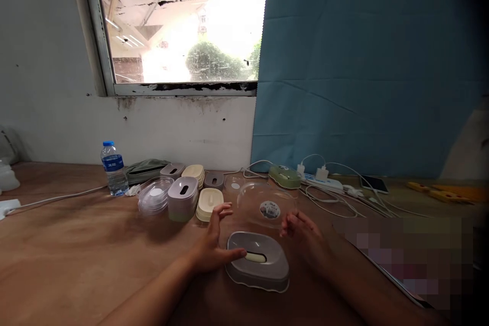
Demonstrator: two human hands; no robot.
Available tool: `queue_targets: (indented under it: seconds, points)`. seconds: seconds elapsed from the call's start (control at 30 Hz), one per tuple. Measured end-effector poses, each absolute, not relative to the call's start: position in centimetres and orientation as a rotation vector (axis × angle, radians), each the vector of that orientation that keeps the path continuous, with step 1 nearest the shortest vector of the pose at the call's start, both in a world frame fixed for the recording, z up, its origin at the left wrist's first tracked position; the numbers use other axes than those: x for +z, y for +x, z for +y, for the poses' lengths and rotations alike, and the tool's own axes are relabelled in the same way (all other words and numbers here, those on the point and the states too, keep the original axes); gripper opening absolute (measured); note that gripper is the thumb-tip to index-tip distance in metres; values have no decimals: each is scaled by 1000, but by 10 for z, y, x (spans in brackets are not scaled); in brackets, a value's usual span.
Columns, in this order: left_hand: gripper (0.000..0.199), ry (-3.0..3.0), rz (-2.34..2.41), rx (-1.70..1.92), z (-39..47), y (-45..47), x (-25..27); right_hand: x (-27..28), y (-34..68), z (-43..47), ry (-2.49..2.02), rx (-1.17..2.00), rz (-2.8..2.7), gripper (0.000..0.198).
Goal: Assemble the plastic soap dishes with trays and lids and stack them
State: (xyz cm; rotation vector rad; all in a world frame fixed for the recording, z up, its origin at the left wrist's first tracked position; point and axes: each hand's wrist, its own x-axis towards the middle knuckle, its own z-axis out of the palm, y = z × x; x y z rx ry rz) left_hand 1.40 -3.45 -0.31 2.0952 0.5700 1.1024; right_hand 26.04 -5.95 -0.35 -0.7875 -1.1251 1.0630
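A grey-brown plastic box-shaped cover [263,242] with an oval slot sits on the table in front of me, and something pale yellow-green shows through its slot. My left hand [212,249] is open at its left side, thumb stretched over the top near the slot and fingers raised. To the right of the cover, my right hand [305,237] hovers with loosely curled fingers and nothing visible in them. Just beyond both hands lies a clear plastic piece [250,204] with a round printed label [270,209]; the right fingertips are close to its edge, and contact is unclear.
Behind my left hand stand a mauve slotted container [183,196], cream lids [210,201] and stacked clear lids [155,196]. A water bottle [113,168] is farther left. A green case [284,177], power strip [324,181], cables and a phone [374,184] lie at the back right.
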Motion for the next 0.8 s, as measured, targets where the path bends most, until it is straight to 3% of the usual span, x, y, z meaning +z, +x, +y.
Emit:
queue_targets:
  seconds: [0.17,0.37,0.47,0.63,0.8]
  points:
    - [85,2132,450,1406,-45,22,2,6,247,-76,-775,1233,-1184,22]
    - [76,1931,452,1374,-41,20,3,18,243,-81,-887,1329,-1331,66]
    - [73,1861,527,1278,-38,18,3,27,251,-84,-1126,1251,-1518,61]
    - [64,1953,742,1027,-39,18,1,33,262,-89,-1485,851,-1919,42]
    - [57,2011,775,793,-39,17,0,37,261,-96,-1504,605,-2212,41]
